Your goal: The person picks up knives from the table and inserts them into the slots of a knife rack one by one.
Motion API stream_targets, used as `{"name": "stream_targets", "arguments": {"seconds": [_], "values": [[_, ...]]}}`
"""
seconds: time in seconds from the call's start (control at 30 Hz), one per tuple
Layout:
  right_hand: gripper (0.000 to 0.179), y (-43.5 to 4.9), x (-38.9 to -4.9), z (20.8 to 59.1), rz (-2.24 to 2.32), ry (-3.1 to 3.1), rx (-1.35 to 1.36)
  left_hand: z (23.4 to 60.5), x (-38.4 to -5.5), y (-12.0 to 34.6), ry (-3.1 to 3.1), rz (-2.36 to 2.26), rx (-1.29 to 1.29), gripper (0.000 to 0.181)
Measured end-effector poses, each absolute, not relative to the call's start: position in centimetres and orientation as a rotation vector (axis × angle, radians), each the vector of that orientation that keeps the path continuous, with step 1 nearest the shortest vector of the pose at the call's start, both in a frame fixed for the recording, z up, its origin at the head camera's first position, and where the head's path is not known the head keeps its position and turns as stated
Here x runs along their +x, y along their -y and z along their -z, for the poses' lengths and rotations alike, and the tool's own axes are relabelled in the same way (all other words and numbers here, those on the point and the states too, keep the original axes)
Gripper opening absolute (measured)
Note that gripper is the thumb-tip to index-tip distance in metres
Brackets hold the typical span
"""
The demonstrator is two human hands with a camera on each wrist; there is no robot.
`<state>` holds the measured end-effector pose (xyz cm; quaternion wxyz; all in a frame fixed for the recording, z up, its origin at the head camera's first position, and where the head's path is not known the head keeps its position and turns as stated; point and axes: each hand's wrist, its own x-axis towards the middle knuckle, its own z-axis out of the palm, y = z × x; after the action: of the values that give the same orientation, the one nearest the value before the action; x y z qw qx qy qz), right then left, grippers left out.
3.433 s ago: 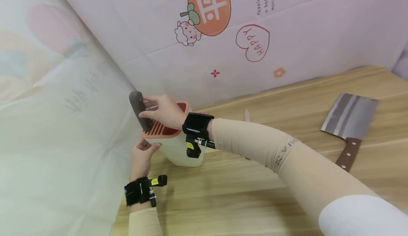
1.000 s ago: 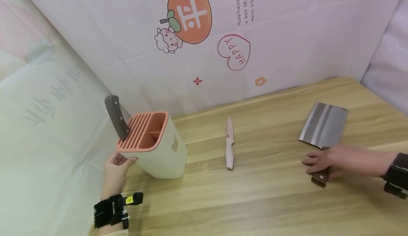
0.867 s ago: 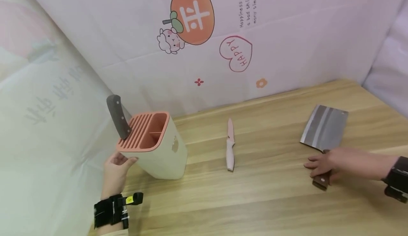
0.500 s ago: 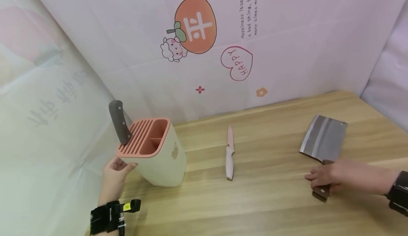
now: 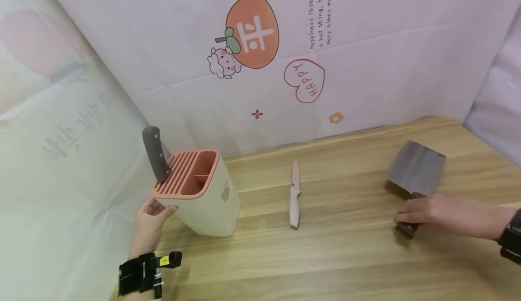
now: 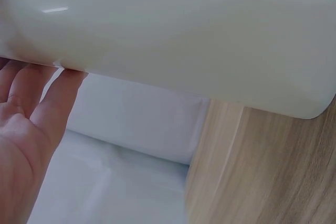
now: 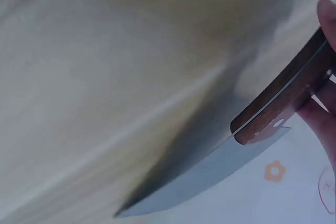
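Observation:
On the right of the table my right hand (image 5: 427, 213) grips the brown wooden handle of a cleaver (image 5: 419, 167). Its broad steel blade is tilted, and in the right wrist view the cleaver (image 7: 199, 182) stands off the wood with a shadow beside it. My left hand (image 5: 148, 226) holds the near left corner of a cream knife block (image 5: 211, 210) below its rim, thumb on the front face; the other fingers are partly hidden. The block has an orange slotted top with an open two-part compartment. A dark-handled knife (image 5: 156, 154) stands in a left slot.
A small knife with a pale handle and pink blade (image 5: 295, 197) lies on the wooden table (image 5: 325, 265) between block and cleaver. Printed white sheets (image 5: 366, 66) hang behind the table and close along the block's left side.
My right hand has left the dark-handled knife in the block and moved right to the cleaver. Its fingers have closed round the handle and the blade has tilted up. My left hand stays at the block.

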<state>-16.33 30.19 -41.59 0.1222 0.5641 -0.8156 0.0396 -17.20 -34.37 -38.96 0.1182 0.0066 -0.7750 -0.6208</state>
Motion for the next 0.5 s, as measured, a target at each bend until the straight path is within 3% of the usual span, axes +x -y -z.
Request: {"name": "stream_targets", "arguments": {"seconds": [0.1, 0.23, 0.5], "values": [[0.035, -29.7, -16.6, 40.3, -0.142, 2.313, 1.591, 39.0, -17.1, 34.5, 2.272, 1.808, 0.030, 0.054], [0.045, -28.6, -16.7, 38.2, -0.231, 2.233, 1.523, 38.9, -17.1, 34.5, 2.277, 1.812, 0.034, 0.056], [0.041, -24.6, -15.8, 33.8, -0.296, 1.965, 1.554, 38.7, -17.0, 34.2, 2.306, 1.780, 0.041, 0.060]]}}
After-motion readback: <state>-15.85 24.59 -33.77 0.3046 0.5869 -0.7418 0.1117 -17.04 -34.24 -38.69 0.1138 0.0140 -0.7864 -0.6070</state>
